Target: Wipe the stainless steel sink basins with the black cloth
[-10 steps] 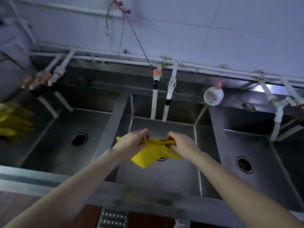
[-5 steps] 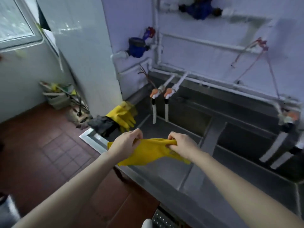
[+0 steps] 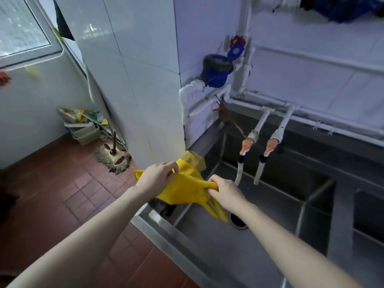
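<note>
Left hand (image 3: 159, 176) and right hand (image 3: 225, 193) both pinching a yellow rubber glove (image 3: 187, 189) over the sink basin (image 3: 218, 250); black cloth (image 3: 164, 206) apparently draped on the rim beneath. Risk: glove snagging the cloth, dragging it floorward.

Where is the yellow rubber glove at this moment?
The yellow rubber glove is stretched between the left hand and the right hand, above the left end of the sink.
</note>
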Motion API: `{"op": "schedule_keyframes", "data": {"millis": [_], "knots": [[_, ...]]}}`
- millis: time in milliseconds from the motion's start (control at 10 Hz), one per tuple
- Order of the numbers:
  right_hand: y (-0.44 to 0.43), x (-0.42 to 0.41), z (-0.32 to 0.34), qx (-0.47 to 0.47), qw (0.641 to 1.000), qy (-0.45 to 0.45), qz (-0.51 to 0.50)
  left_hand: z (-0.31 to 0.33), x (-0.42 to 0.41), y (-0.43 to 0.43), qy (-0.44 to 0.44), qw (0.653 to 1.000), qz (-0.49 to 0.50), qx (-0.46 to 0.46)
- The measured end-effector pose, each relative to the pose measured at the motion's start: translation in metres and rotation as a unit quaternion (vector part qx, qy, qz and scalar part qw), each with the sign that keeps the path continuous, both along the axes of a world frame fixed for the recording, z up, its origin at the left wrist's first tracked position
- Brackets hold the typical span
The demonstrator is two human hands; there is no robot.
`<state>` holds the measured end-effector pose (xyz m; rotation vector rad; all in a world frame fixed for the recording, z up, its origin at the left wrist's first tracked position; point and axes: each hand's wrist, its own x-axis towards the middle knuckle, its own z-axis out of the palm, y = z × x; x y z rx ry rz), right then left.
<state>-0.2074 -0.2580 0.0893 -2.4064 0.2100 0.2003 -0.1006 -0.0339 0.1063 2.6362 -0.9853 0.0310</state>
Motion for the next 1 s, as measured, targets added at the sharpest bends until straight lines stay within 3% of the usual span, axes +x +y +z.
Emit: {"op": "schedule_keyframes", "data": {"millis": [300,500,600,700,800,1000], "knots": [[0.031,0.095,-0.052,0.039,0.985,0.085,-0.144,-0.053,0.149,-0.011,0.058,0.987,-0.145,0.036],[0.041,0.137,-0.084,-0.007,0.968,0.139,-0.207,-0.102,0.198,-0.020,0.058,0.977,-0.195,0.067],[0.046,0.148,-0.095,-0.059,0.964,0.156,-0.205,-0.123,0.204,-0.019,0.107,0.972,-0.193,0.079],[0.053,0.154,-0.103,-0.122,0.960,0.158,-0.197,-0.135,0.203,-0.012,0.212,0.953,-0.194,0.096],[0.064,0.153,-0.110,-0.147,0.953,0.172,-0.200,-0.142,0.197,-0.002,0.241,0.946,-0.197,0.087],[0.076,0.143,-0.118,-0.100,0.954,0.186,-0.213,-0.148,0.190,0.001,0.231,0.952,-0.187,0.078]]}}
